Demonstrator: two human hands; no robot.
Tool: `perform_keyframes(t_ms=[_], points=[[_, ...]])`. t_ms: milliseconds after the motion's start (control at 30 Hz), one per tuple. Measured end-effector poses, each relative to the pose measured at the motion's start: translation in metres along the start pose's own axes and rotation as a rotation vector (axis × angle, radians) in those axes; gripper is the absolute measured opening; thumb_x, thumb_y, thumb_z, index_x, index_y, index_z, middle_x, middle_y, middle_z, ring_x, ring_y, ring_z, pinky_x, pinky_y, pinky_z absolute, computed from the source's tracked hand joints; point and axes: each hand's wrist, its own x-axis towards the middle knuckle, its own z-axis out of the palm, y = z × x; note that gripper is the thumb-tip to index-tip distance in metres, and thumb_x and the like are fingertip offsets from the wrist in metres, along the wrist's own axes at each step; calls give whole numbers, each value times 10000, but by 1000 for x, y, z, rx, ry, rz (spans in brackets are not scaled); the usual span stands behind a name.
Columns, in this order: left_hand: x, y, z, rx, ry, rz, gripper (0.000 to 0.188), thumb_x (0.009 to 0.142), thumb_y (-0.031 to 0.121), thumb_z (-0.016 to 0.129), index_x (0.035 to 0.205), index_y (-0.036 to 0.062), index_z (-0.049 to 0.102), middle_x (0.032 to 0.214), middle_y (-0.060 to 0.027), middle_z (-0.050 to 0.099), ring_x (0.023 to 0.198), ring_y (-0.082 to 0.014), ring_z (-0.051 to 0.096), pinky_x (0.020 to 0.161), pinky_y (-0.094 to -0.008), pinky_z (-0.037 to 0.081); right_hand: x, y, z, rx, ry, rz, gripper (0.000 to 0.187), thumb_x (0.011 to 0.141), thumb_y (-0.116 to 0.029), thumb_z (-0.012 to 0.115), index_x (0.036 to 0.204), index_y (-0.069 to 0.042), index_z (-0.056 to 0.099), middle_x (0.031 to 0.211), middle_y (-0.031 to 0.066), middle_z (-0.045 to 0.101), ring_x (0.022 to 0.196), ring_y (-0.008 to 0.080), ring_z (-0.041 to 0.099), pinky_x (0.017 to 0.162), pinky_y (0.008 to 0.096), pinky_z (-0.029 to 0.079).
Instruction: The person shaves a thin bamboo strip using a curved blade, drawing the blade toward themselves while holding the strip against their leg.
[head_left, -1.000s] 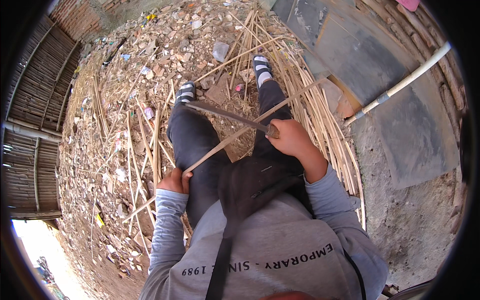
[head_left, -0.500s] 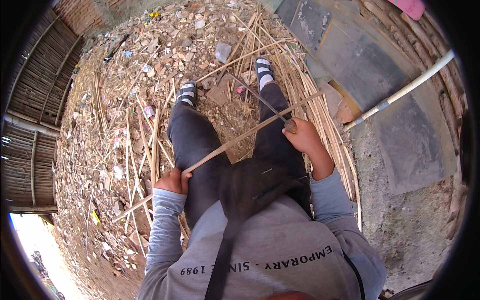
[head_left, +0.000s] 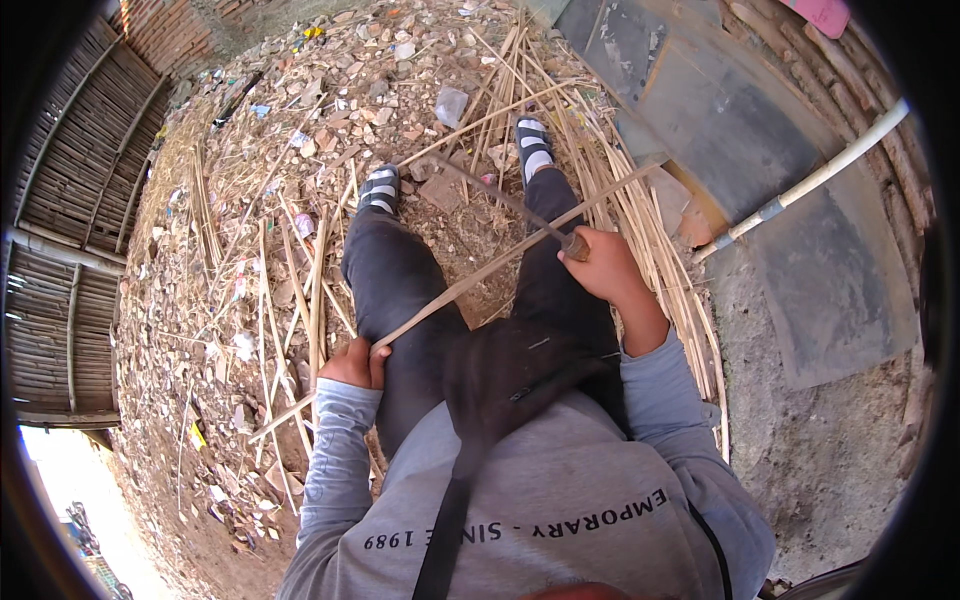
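Note:
My left hand point(head_left: 352, 364) is closed around a long bamboo strip point(head_left: 463, 284), which slants across my thighs from lower left to upper right. In my right hand point(head_left: 604, 264) is the wooden handle of a long-bladed knife point(head_left: 530, 215). Its thin dark blade points away and to the left, crossing the strip close to my right fist. Blur softens the blade's far end, and whether its edge touches the strip I cannot tell. The strip's near end sticks out behind my left hand.
Loose bamboo strips point(head_left: 640, 240) lie in a long pile beside my right leg, others point(head_left: 316, 300) by my left. Rubble and litter point(head_left: 240, 300) cover the ground. Dark flat sheets point(head_left: 830, 280) and a pale pole point(head_left: 810, 180) are at the right, a bamboo wall point(head_left: 75, 150) at the left.
The knife's blade has swung a little to the left and lower, its handle shifting slightly. The bamboo strip stays in my left hand, nearly unmoved. The whole view has shifted slightly.

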Motion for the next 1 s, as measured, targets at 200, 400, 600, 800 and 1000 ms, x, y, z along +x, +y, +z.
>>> perform_keyframes(t_ms=[200, 400, 600, 800, 1000], points=[[2, 4, -5, 49, 0, 20, 360, 931, 403, 658, 846, 64, 573, 762, -171, 654, 677, -406, 652, 603, -507, 515, -5, 16, -2, 6, 18, 60, 301, 811, -258, 754, 982, -22, 681, 892, 228, 691, 890, 435, 661, 763, 490, 525], [5, 2, -9, 15, -52, 16, 355, 941, 398, 648, 860, 60, 577, 785, -180, 662, 698, -419, 651, 629, -519, 516, -13, -14, 26, -11, -43, -164, 257, 796, -258, 774, 851, -42, 648, 764, 206, 657, 774, 434, 649, 672, 500, 500], [2, 1, -7, 0, -54, -19, 355, 945, 401, 643, 871, 60, 577, 787, -184, 663, 719, -428, 655, 641, -529, 517, -1, 7, 4, 26, 33, -21, 263, 809, -284, 754, 895, -50, 670, 813, 185, 690, 812, 416, 665, 707, 489, 526], [5, 7, -11, 6, -70, -15, 363, 946, 412, 638, 868, 62, 582, 771, -192, 661, 708, -424, 657, 632, -524, 515, -5, 21, -3, -19, 73, 29, 270, 818, -275, 752, 937, -42, 688, 825, 211, 681, 828, 422, 663, 718, 489, 519], [6, -1, -11, -31, -96, 0, 372, 950, 408, 634, 858, 51, 577, 761, -207, 653, 712, -440, 647, 634, -527, 507, -19, -12, 7, -78, -8, -110, 239, 801, -262, 758, 889, -57, 672, 766, 191, 670, 764, 427, 651, 680, 502, 507]])
